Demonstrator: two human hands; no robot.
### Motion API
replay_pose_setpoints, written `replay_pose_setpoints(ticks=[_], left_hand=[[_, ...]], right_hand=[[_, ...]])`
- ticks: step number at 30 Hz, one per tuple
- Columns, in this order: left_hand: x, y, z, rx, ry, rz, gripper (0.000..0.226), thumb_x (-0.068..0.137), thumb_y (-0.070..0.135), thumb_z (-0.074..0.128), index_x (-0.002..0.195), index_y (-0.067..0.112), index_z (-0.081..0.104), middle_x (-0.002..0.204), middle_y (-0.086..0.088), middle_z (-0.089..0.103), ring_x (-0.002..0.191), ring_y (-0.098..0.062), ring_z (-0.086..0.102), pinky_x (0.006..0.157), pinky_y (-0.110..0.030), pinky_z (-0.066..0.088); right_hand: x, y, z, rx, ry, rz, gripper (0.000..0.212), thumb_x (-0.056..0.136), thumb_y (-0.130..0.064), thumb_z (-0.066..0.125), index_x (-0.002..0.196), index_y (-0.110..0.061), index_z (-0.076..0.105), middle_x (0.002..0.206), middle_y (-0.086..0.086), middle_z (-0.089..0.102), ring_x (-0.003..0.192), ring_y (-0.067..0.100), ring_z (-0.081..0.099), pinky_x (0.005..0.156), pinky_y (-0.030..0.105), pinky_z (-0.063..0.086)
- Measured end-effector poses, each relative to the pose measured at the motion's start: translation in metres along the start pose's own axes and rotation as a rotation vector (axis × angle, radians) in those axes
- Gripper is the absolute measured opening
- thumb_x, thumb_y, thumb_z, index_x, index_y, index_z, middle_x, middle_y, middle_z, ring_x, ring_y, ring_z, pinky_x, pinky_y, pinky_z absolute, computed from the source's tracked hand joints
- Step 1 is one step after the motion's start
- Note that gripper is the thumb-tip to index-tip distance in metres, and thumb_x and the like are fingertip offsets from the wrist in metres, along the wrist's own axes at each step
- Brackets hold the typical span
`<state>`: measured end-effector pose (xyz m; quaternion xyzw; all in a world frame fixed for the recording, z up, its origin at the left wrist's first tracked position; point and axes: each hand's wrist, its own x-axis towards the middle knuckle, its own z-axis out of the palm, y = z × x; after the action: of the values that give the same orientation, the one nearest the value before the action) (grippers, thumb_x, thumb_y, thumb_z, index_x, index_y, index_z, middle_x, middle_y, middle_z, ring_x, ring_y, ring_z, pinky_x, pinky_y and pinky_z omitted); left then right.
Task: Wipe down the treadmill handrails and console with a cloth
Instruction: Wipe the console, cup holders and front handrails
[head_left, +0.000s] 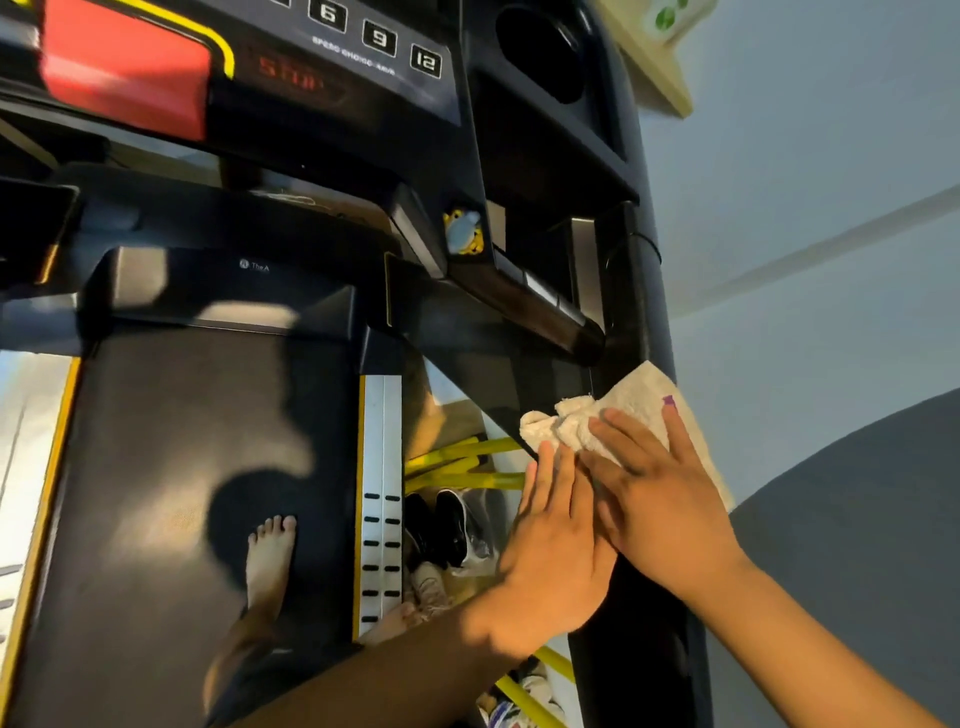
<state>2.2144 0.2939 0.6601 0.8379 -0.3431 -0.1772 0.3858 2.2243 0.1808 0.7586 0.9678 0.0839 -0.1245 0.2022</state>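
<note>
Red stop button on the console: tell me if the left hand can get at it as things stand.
Probably yes: the left hand lies flat at the cloth, gripping nothing, and nothing blocks the red stop button.

Cloth (613, 410) looked like rough, nubby off-white terry. Handrail (636, 322) under it was smooth black plastic, slightly glossy. Left of handrail, belt (171, 467) looked matt black; side rail strip (383, 467) looked brushed silver metal.
</note>
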Motion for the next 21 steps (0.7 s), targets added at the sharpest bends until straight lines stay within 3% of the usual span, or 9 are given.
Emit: replay_pose_setpoints(ticks=[3,6,10,14,16,18,21], left_hand=[[0.001,0.006,0.001,0.046,-0.006,0.023,0.071,0.092,0.036,0.030,0.146,-0.010,0.029,0.154,-0.032,0.021,0.147,-0.042,0.006,0.118,-0.053,0.016],[0.023,0.002,-0.007,0.019,0.049,0.025,0.069,0.097,0.034,0.032,0.147,-0.012,0.021,0.155,-0.033,0.015,0.148,-0.040,0.004,0.121,-0.049,0.014],[0.037,0.013,-0.022,-0.325,0.059,-0.098,0.069,0.102,0.025,0.037,0.154,0.003,-0.003,0.163,-0.015,-0.007,0.150,-0.022,-0.010,0.123,-0.039,0.008],[0.005,0.034,-0.026,-0.458,0.014,-0.083,0.067,0.105,0.030,0.026,0.150,0.015,-0.021,0.161,0.000,-0.023,0.148,-0.012,-0.017,0.123,-0.032,0.006],[0.004,0.036,-0.028,-0.398,0.006,-0.017,0.060,0.101,0.042,0.008,0.142,0.022,-0.030,0.158,0.004,-0.027,0.145,-0.009,-0.025,0.123,-0.034,0.000],[0.019,0.034,-0.026,-0.197,-0.029,0.027,0.058,0.101,0.039,0.006,0.140,0.023,-0.035,0.157,0.001,-0.032,0.143,-0.012,-0.033,0.122,-0.036,-0.005],[0.054,0.035,-0.029,0.244,-0.026,0.156,0.072,0.101,0.026,0.033,0.154,0.012,-0.014,0.158,-0.015,-0.027,0.143,-0.034,-0.030,0.121,-0.049,-0.004]], right_hand=[[-0.006,0.016,0.002,0.046,0.009,-0.072,0.046,0.085,-0.038,0.041,0.119,-0.025,0.069,0.134,0.004,0.060,0.132,0.024,0.048,0.115,0.056,0.019],[0.006,0.029,0.008,0.217,0.087,-0.042,0.042,0.087,-0.033,0.047,0.123,-0.023,0.066,0.141,0.005,0.053,0.140,0.023,0.037,0.117,0.055,0.015],[0.017,0.032,0.013,0.504,0.213,0.114,0.040,0.093,-0.030,0.043,0.124,-0.020,0.065,0.151,0.003,0.040,0.147,0.018,0.021,0.118,0.045,0.020],[-0.012,0.013,0.007,0.830,0.284,0.409,0.040,0.093,-0.025,0.047,0.131,-0.034,0.055,0.152,-0.013,0.035,0.142,0.003,0.027,0.112,0.031,0.033],[-0.034,0.004,0.002,0.948,0.232,0.545,0.045,0.095,-0.036,0.043,0.138,-0.043,0.042,0.149,-0.012,0.041,0.126,0.005,0.046,0.099,0.025,0.044],[-0.045,0.004,0.001,0.994,0.162,0.638,0.059,0.089,-0.055,0.030,0.146,-0.042,0.030,0.146,-0.003,0.046,0.109,0.010,0.054,0.083,0.011,0.041],[-0.033,0.014,0.006,1.068,0.128,0.695,0.061,0.093,-0.053,0.023,0.151,-0.034,0.022,0.149,-0.001,0.041,0.126,0.015,0.047,0.097,0.018,0.035]])
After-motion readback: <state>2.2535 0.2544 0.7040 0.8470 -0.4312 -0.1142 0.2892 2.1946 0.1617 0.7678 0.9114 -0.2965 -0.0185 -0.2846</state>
